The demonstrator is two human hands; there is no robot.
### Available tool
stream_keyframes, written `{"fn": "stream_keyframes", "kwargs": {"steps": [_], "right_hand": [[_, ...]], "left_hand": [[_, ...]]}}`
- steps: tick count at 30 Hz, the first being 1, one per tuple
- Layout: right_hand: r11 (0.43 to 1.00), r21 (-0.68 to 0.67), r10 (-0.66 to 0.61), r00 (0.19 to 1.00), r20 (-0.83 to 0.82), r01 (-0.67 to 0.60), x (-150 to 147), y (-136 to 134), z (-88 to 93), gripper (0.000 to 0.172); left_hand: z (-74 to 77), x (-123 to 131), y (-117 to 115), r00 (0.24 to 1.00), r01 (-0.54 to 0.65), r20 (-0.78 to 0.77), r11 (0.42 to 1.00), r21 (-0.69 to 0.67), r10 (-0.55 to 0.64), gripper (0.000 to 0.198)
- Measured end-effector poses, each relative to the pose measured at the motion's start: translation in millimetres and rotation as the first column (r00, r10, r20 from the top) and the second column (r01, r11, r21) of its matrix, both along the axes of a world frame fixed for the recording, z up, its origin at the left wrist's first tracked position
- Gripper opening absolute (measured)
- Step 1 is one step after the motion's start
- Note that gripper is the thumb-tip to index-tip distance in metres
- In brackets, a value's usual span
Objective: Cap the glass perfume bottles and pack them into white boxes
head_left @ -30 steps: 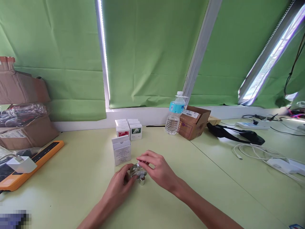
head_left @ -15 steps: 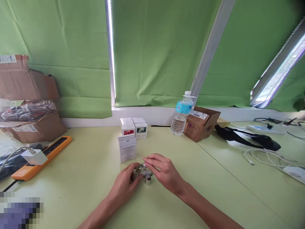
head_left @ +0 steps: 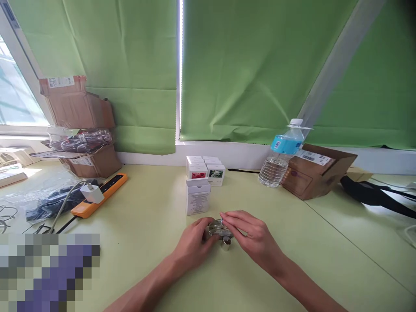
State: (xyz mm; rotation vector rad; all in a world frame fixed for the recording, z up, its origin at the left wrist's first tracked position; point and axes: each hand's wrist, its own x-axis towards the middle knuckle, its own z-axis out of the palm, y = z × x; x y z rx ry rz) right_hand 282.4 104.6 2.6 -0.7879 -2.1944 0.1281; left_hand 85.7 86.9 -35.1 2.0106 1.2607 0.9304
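Low on the table, a small clear glass perfume bottle sits between my two hands. My left hand is closed around its left side, thumb in front and fingers behind. At the bottle's top, the thumb and fingers of my right hand pinch a tiny silvery part, mostly hidden by the fingertips. Just in front of the bottle stands a small shiny silver cap, near the left thumb. Behind the hands is an upright white carton with printed text and its top open.
Several small white flower-picture boxes stand behind the carton. Right are a water bottle and an open cardboard box. An orange power strip, charger and stacked cardboard boxes occupy the left. A blurred purple patch covers the lower left.
The camera has turned left, so everything sits further right in view and a window shows at left. Both hands keep the same hold on the bottle.
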Motion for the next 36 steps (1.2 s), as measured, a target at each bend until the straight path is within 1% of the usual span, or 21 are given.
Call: {"fn": "stream_keyframes", "kwargs": {"steps": [6, 9, 12, 18, 20, 22, 25, 27, 31, 36], "right_hand": [[0.994, 0.105, 0.010, 0.998, 0.064, -0.017, -1, -1, 0.5, 0.036], [0.991, 0.132, -0.009, 0.995, 0.102, -0.004, -3, -1, 3.3, 0.032], [0.995, 0.098, -0.033, 0.996, 0.087, 0.024, -3, -1, 4.6, 0.028], [0.995, -0.092, -0.044, 0.999, 0.005, 0.044, -2, 2, 4.4, 0.021], [0.995, -0.092, -0.036, 0.999, -0.001, 0.036, -2, 2, 3.9, 0.021], [0.999, -0.027, -0.040, 0.999, 0.019, 0.041, -3, 1, 3.2, 0.022], [0.994, 0.085, -0.078, 0.994, 0.071, 0.071, -8, -3, 3.1, 0.024], [0.988, 0.114, -0.113, 0.988, 0.106, 0.101, -12, -6, 4.1, 0.024], [0.977, 0.099, -0.202, 0.967, 0.158, 0.188, -19, -11, 7.2, 0.027], [0.952, 0.046, -0.305, 0.937, 0.171, 0.301, -25, -17, 9.1, 0.030]], "left_hand": [[-2.8, -2, 2, 1.000, -0.007, -0.027, 0.999, 0.035, 0.008, 0.025], [-3.5, -2, 2, 1.000, -0.006, -0.025, 0.999, 0.038, 0.007, 0.028], [-4.2, -3, 2, 1.000, -0.010, -0.020, 0.999, 0.042, 0.011, 0.029], [-5.1, -4, 2, 1.000, -0.010, -0.014, 0.999, 0.036, 0.010, 0.027], [-4.8, -4, 2, 1.000, -0.009, -0.013, 0.999, 0.035, 0.009, 0.027], [-4.5, -4, 2, 1.000, -0.006, -0.011, 0.999, 0.035, 0.006, 0.025], [-4.5, -3, 1, 1.000, 0.008, -0.004, 0.999, 0.037, -0.008, 0.024], [-4.9, -3, 2, 1.000, 0.014, 0.001, 0.999, 0.034, -0.014, 0.027], [-5.8, -3, 2, 1.000, 0.019, 0.002, 1.000, 0.012, -0.019, 0.028], [-7.2, -2, 3, 1.000, 0.023, 0.004, 1.000, -0.005, -0.023, 0.029]]}}
